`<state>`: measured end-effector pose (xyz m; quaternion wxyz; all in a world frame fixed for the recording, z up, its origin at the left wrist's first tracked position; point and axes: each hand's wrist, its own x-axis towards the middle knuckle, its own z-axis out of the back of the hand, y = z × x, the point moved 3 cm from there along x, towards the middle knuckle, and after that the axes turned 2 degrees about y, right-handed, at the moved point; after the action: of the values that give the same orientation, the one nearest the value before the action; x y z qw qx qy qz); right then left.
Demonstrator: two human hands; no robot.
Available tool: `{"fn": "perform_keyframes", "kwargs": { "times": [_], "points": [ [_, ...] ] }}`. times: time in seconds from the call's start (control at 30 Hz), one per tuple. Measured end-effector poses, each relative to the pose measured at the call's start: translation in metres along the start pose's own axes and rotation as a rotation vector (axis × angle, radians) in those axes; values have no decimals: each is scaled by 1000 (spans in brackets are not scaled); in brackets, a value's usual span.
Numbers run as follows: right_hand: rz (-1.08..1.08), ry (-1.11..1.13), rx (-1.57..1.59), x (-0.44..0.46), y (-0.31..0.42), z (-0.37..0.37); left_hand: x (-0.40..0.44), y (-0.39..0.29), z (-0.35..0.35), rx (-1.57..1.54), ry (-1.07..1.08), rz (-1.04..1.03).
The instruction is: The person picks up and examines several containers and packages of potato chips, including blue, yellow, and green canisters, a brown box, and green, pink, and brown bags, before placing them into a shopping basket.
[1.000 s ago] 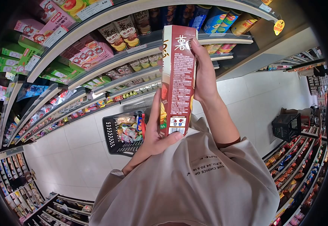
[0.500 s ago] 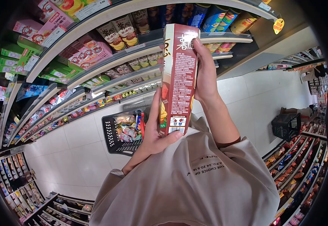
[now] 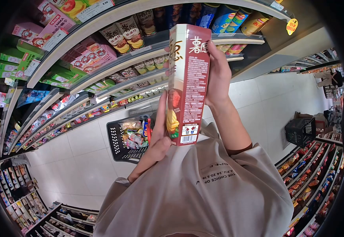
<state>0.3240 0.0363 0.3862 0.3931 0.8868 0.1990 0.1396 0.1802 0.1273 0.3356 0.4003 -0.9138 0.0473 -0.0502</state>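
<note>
A tall maroon-and-cream snack box (image 3: 195, 91) stands nearly upright before my chest, its text-covered side and part of its picture front facing me. My right hand (image 3: 219, 77) grips its upper right edge, the thumb near the top and the other fingers mostly hidden behind. At the lower left edge, my left hand (image 3: 159, 147) supports the box, with fingers along its left side and the thumb by the bottom corner. A barcode and small pictures show at the lower end of the text side.
Curved-looking shelves (image 3: 112, 77) of snack boxes and canisters run along the front and left. A black shopping basket (image 3: 114, 148) with packaged snacks is below my left hand. Another black basket (image 3: 300, 132) is at right, near racks of bagged snacks (image 3: 310, 185).
The box has turned slightly, so more of its picture front shows. My left thumb has shifted from the bottom of the text side to the lower left corner.
</note>
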Motion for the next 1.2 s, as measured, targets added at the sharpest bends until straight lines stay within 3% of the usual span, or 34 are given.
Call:
{"fn": "perform_keyframes", "kwargs": {
  "times": [0.07, 0.1, 0.17, 0.23, 0.3, 0.33, 0.37, 0.43, 0.47, 0.63, 0.7, 0.73, 0.87, 1.1, 1.2],
  "points": [
    [-24, 111, 174, 0, 1, -3, 4, -1, -10, -272, 119, 26],
    [-24, 112, 174, 0, 0, -5, 2, -3, -8, -272, 119, 25],
    [-39, 143, 344, 2, -4, -10, -3, -4, -6, -204, 248, 227],
    [-50, 177, 317, 4, -5, -3, -2, -1, -2, -229, 230, 197],
    [-16, -111, 69, 5, -6, 11, 5, -1, -1, 252, -14, -158],
    [-15, -75, 136, 11, -14, 17, 6, -3, -4, 260, -149, -183],
    [-17, -75, 136, 12, -16, 19, 7, -3, 1, 259, -150, -184],
    [10, -164, 55, 12, -17, 21, 10, -14, 4, 1058, -142, -409],
    [67, -164, 16, 12, -17, 21, 8, -18, 0, 1204, -171, -503],
    [83, -208, 41, 9, -7, 9, 1, -22, -2, 1268, -74, -480],
    [34, -150, 158, 11, -7, 11, -2, -9, 12, 884, -86, -354],
    [30, -129, 126, 10, -5, 7, -4, -8, 11, 849, -11, -299],
    [-65, 131, 261, 8, -9, 1, -10, -5, 5, 824, 50, -260],
    [-75, 181, 286, 7, -9, -4, -12, -6, 6, 862, 43, -313],
    [-77, 187, 283, 8, -9, -4, -14, -6, 8, 941, 120, -235]
  ]
}}
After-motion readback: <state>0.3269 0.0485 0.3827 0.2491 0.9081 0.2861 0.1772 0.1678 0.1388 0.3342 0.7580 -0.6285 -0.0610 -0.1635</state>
